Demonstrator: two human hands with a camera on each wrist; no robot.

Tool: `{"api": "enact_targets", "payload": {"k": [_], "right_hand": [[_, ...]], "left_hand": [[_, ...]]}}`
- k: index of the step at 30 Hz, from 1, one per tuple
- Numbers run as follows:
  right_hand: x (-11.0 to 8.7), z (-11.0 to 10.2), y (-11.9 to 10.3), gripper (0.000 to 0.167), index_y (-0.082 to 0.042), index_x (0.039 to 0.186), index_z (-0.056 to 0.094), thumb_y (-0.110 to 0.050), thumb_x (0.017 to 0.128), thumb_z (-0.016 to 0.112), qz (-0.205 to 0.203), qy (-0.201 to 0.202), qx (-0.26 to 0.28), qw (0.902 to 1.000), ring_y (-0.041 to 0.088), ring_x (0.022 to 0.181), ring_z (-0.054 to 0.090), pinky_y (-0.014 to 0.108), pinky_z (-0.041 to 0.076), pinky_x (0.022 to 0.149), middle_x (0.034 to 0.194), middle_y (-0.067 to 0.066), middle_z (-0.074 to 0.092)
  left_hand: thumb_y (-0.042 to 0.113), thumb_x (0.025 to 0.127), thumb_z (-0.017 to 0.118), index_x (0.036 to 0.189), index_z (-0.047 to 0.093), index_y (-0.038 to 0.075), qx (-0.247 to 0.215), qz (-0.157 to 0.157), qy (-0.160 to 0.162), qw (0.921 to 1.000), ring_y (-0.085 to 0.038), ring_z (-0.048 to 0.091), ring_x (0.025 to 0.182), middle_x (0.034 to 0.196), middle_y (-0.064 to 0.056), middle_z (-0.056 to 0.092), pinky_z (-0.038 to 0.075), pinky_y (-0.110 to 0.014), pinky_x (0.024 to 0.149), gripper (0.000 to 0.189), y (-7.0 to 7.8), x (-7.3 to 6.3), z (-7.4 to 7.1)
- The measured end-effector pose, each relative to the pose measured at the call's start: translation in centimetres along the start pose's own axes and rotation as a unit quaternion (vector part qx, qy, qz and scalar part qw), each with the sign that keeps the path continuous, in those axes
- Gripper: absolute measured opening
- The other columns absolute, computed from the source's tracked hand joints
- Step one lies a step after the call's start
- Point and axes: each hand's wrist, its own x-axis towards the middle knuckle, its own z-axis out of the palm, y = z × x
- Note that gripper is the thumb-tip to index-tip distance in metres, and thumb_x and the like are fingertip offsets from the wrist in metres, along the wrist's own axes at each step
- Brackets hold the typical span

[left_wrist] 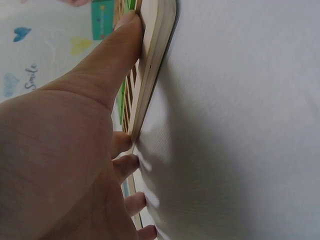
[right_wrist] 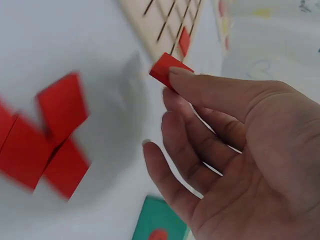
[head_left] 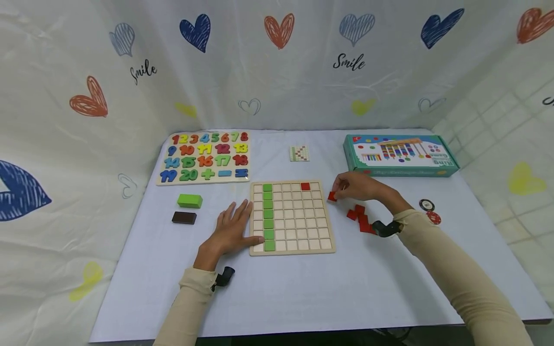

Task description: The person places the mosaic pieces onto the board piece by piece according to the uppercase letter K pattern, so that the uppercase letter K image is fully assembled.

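Observation:
A wooden grid board (head_left: pixel 291 253) lies mid-table, with a column of green tiles (head_left: pixel 268 214) near its left side and one red tile (head_left: pixel 305 186) in its top row. My left hand (head_left: pixel 231 229) rests on the board's left edge, fingers spread; the left wrist view shows the thumb (left_wrist: pixel 107 55) on the rim. Just off the board's right edge, my right hand (head_left: pixel 357 186) pinches a red square tile (right_wrist: pixel 167 70) between thumb and fingertips. Several loose red tiles (head_left: pixel 364 223) lie on the table below that hand.
A number puzzle board (head_left: pixel 212 175) stands back left, with a green block (head_left: pixel 189 201) and a dark brown block (head_left: pixel 183 217) before it. A small pattern card (head_left: pixel 299 154) lies behind the grid. A teal box (head_left: pixel 402 170) and two round chips (head_left: pixel 426 205) are at right.

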Motion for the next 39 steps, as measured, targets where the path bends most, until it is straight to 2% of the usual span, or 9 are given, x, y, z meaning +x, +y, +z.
{"api": "enact_targets", "payload": {"k": [7, 15, 20, 28, 34, 39], "right_hand": [[2.4, 1.4, -3.1, 0.01, -0.004, 0.105, 0.071, -0.011, 0.099, 0.074, -0.067, 0.048, 0.021, 0.9964, 0.024, 0.094, 0.064, 0.035, 0.053, 0.079, 0.1, 0.008, 0.073], [5.5, 4.3, -4.5, 0.007, -0.005, 0.104, 0.071, -0.009, 0.098, 0.073, -0.102, 0.037, 0.015, 0.994, 0.021, 0.091, 0.066, 0.039, 0.054, 0.085, 0.098, 0.006, 0.074], [6.1, 5.0, -4.8, 0.006, -0.005, 0.104, 0.07, -0.008, 0.099, 0.07, -0.1, 0.028, 0.015, 0.9945, 0.023, 0.095, 0.067, 0.043, 0.055, 0.09, 0.101, 0.007, 0.074], [6.1, 4.5, -5.0, 0.007, -0.004, 0.106, 0.072, -0.006, 0.101, 0.068, -0.086, 0.011, 0.006, 0.9962, 0.025, 0.099, 0.068, 0.046, 0.055, 0.093, 0.105, 0.01, 0.075], [6.4, 5.0, -4.7, 0.005, -0.008, 0.101, 0.076, -0.009, 0.098, 0.072, -0.076, 0.038, 0.006, 0.9964, 0.021, 0.091, 0.067, 0.041, 0.055, 0.086, 0.098, 0.006, 0.076], [6.4, 5.7, -4.5, 0.007, -0.01, 0.101, 0.079, -0.013, 0.1, 0.073, -0.06, 0.058, -0.013, 0.9964, 0.02, 0.092, 0.065, 0.04, 0.054, 0.085, 0.096, 0.003, 0.077]], "left_hand": [[0.054, 0.089, 0.081, 0.171, 0.016, 0.008, 0.003, -0.002, 0.002, 1.0, -0.043, -0.001, 0.164, 0.179, -0.012, 0.01, 0.002, -0.065, 0.128, 0.114, -0.2, -0.2, 0.3], [0.056, 0.089, 0.081, 0.171, 0.015, 0.01, 0.008, -0.004, 0.003, 1.0, -0.042, -0.002, 0.164, 0.179, -0.01, 0.009, 0.001, -0.065, 0.128, 0.116, -0.7, 0.2, 0.7], [0.057, 0.09, 0.08, 0.172, 0.012, 0.012, 0.006, -0.004, -0.001, 1.0, -0.04, -0.004, 0.164, 0.18, -0.008, 0.007, 0.0, -0.064, 0.129, 0.116, -0.9, 0.3, 0.9], [0.056, 0.09, 0.081, 0.172, 0.011, 0.011, 0.011, -0.002, -0.004, 0.9999, -0.04, -0.005, 0.164, 0.18, -0.009, 0.006, 0.0, -0.064, 0.129, 0.116, -0.4, 0.1, 0.4], [0.055, 0.09, 0.081, 0.172, 0.011, 0.011, 0.011, -0.004, -0.005, 0.9999, -0.039, -0.005, 0.164, 0.18, -0.008, 0.006, 0.0, -0.063, 0.129, 0.116, -0.4, 0.3, 0.5], [0.056, 0.089, 0.081, 0.172, 0.011, 0.012, 0.008, -0.004, -0.001, 1.0, -0.039, -0.005, 0.164, 0.18, -0.008, 0.006, -0.001, -0.064, 0.129, 0.117, -0.7, 0.5, 0.8]]}}
